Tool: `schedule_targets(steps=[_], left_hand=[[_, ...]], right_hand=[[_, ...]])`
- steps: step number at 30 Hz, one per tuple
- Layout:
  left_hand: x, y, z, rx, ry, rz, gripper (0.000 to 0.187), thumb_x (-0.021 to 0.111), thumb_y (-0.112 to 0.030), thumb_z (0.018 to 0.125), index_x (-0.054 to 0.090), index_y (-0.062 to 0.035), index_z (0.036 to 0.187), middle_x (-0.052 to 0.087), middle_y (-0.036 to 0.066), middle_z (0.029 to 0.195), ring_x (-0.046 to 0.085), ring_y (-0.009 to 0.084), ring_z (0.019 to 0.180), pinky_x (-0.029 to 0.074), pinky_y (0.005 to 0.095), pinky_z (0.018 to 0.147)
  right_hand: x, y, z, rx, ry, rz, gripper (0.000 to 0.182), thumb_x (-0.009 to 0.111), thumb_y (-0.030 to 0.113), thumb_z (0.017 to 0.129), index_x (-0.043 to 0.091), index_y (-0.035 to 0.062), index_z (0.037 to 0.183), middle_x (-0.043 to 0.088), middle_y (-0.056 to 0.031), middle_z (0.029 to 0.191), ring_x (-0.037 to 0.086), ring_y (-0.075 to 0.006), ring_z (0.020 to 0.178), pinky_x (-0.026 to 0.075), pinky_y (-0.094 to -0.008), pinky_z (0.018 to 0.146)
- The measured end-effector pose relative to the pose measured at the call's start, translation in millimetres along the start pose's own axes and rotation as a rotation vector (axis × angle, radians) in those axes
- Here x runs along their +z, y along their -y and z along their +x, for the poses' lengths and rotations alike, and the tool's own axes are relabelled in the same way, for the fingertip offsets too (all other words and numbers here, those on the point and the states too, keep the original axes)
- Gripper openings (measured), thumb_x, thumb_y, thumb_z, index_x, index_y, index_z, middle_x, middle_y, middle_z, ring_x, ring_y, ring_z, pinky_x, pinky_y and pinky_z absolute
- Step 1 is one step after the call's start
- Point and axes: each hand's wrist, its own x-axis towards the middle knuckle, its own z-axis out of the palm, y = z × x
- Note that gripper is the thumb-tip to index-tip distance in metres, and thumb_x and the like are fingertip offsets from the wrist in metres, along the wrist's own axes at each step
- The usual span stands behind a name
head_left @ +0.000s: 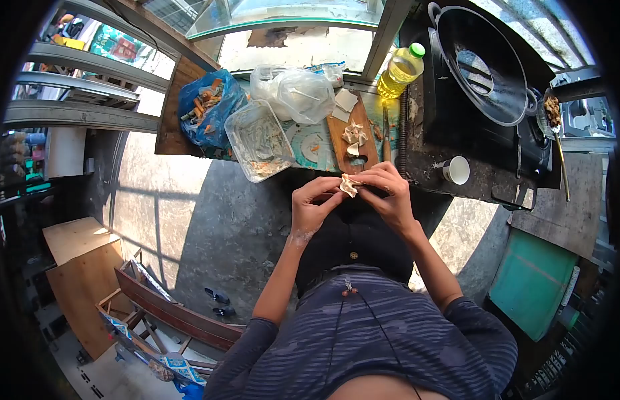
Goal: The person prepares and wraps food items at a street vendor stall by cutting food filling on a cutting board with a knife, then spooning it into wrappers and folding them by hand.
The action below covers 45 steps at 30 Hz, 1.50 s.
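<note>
Between my two hands, in front of my waist, is a small pale dumpling (348, 187) with pinched dough edges. My left hand (315, 201) grips its left side with thumb and fingertips. From the other side, my right hand (386, 193) pinches it with bent fingers. Just beyond lies a wooden cutting board (339, 141) bearing folded dumplings (354, 135). Square wrappers (345, 101) rest at its far end. A knife (386, 133) lies along the board's right side. To the left, a clear plastic container (254, 137) holds remnants of a filling.
A blue bag (202, 123) with orange scraps sits at the left, beside white plastic bags (273, 79). An oil bottle (400, 70) stands near the stove, which carries a large wok (503, 50). A paper cup (456, 171) and a spoon (560, 160) are at the right.
</note>
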Motion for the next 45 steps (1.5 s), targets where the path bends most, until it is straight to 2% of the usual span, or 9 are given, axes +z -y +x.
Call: schedule_targets(steps=[13,17,23,27,30,33,36,41,45], left_hand=[[3.9,20.3,19.9,-0.182,-0.009,0.151,0.029,0.068,0.0,0.081,0.066,-0.0011,0.109,0.067,0.005,0.099,0.064,0.0081,0.08,0.053,0.0215,0.072],[8.3,37.4,32.4,-0.178,0.0,0.214,0.036,0.07,-0.007,0.081,0.063,-0.0046,0.116,0.068,0.006,0.101,0.064,0.0076,0.073,0.055,0.023,0.065],[-1.8,37.6,33.4,-0.23,0.011,0.322,0.037,0.069,-0.006,0.082,0.063,-0.0069,0.118,0.068,0.004,0.103,0.063,0.0063,0.078,0.054,0.0228,0.071],[-18.2,43.0,24.8,-0.272,-0.04,0.348,0.034,0.068,-0.008,0.083,0.064,-0.0064,0.116,0.069,0.004,0.102,0.063,0.0059,0.078,0.054,0.0224,0.069],[-29.9,41.0,18.7,-0.294,-0.067,0.338,0.032,0.068,-0.008,0.083,0.064,-0.0063,0.115,0.068,0.004,0.1,0.063,0.0061,0.077,0.053,0.0217,0.069],[-39.0,40.0,13.9,-0.276,-0.098,0.365,0.032,0.067,-0.007,0.084,0.064,-0.0058,0.115,0.068,0.004,0.099,0.063,0.0065,0.078,0.053,0.0212,0.068],[-44.7,42.5,12.6,-0.278,-0.12,0.311,0.031,0.066,-0.006,0.085,0.063,-0.0044,0.115,0.068,0.005,0.099,0.064,0.0081,0.079,0.053,0.0214,0.068],[-54.1,27.4,11.0,-0.202,-0.159,0.307,0.028,0.064,-0.005,0.086,0.064,-0.0061,0.113,0.068,0.005,0.098,0.063,0.0082,0.075,0.052,0.0225,0.063],[-75.4,19.3,1.5,-0.188,-0.201,0.32,0.028,0.063,-0.005,0.086,0.064,-0.0048,0.115,0.068,0.006,0.099,0.064,0.0095,0.077,0.053,0.0228,0.065]], right_hand=[[13.2,-44.4,1.2,0.153,-0.05,0.041,0.021,0.069,0.002,0.074,0.072,0.0066,0.095,0.069,-0.0049,0.091,0.059,-0.0181,0.088,0.049,-0.0306,0.078],[12.6,-97.8,1.7,0.447,-0.149,-0.057,0.017,0.07,0.009,0.076,0.072,0.0075,0.093,0.067,-0.0065,0.086,0.06,-0.0181,0.083,0.048,-0.0301,0.076],[18.9,-173.3,-0.8,0.431,-0.092,-0.289,0.017,0.072,0.014,0.076,0.069,0.0059,0.09,0.065,-0.0079,0.084,0.057,-0.0235,0.086,0.047,-0.0339,0.078],[15.6,-181.5,0.5,0.36,0.05,-0.383,0.023,0.07,0.012,0.074,0.068,0.006,0.095,0.064,-0.007,0.092,0.055,-0.0256,0.09,0.046,-0.0365,0.081],[-2.4,-172.1,5.8,0.459,0.157,-0.391,0.027,0.067,0.009,0.072,0.069,0.0076,0.1,0.063,-0.0078,0.095,0.056,-0.0282,0.091,0.047,-0.0386,0.083],[-0.9,-160.7,37.6,0.424,0.035,-0.482,0.031,0.063,0.011,0.074,0.069,0.0092,0.104,0.064,-0.0098,0.098,0.056,-0.0299,0.094,0.047,-0.0398,0.085],[20.5,-169.3,95.3,0.414,-0.001,-0.413,0.033,0.062,0.023,0.08,0.067,0.0091,0.11,0.064,-0.0128,0.106,0.057,-0.0322,0.097,0.046,-0.0417,0.087],[64.6,-212.7,144.9,0.337,-0.027,-0.595,0.046,0.071,0.028,0.075,0.06,0.0102,0.116,0.059,-0.0118,0.11,0.055,-0.0325,0.103,0.045,-0.0432,0.089],[69.7,-210.9,157.0,0.469,-0.005,-0.567,0.05,0.078,0.026,0.066,0.059,0.0088,0.109,0.06,-0.0094,0.11,0.056,-0.0294,0.105,0.046,-0.0398,0.087]])
